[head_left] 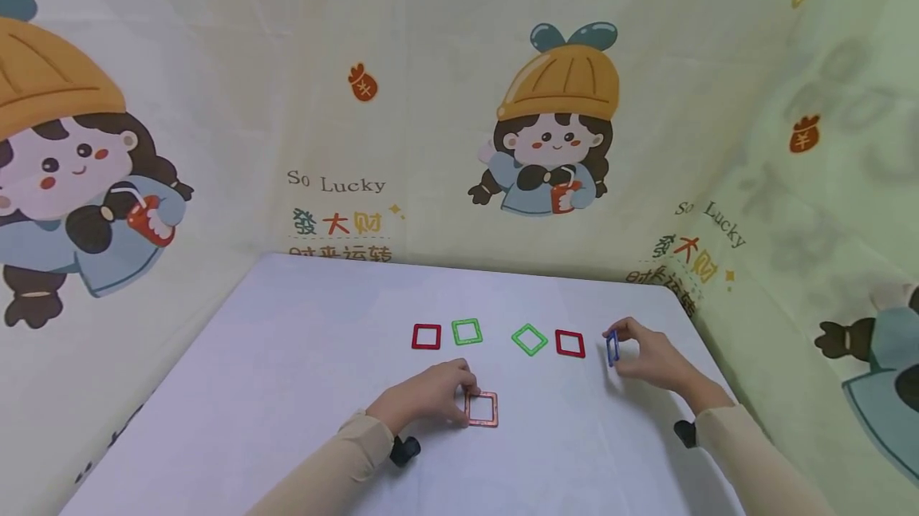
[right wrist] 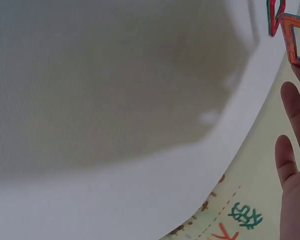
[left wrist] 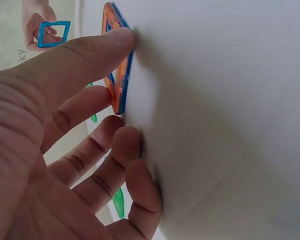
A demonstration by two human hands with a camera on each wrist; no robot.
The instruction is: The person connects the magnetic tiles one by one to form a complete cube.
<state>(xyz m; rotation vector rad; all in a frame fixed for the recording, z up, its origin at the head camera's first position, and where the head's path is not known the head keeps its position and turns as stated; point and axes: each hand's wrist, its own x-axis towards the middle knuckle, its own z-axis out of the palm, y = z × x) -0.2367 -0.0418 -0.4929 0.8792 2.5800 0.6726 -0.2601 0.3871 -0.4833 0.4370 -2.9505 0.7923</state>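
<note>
Near the front middle of the table, my left hand (head_left: 427, 394) pinches a thin square magnetic tile frame (head_left: 495, 410), thumb and index finger on opposite edges. It looks orange from the head; in the left wrist view this tile frame (left wrist: 121, 82) stands out orange with a blue edge, low against the tabletop. Farther right, my right hand (head_left: 649, 356) grips another square tile frame (head_left: 609, 348) between thumb and fingers, held upright and blue towards the head. The right wrist view catches that frame's orange face (right wrist: 290, 40) at its edge.
A row of square frames lies behind the hands on the white table (head_left: 301, 388): red (head_left: 427, 348), green (head_left: 468, 342), a green one turned like a diamond (head_left: 531, 354), and red (head_left: 571, 355). A printed cloth (head_left: 431, 125) hangs around the table's back and sides.
</note>
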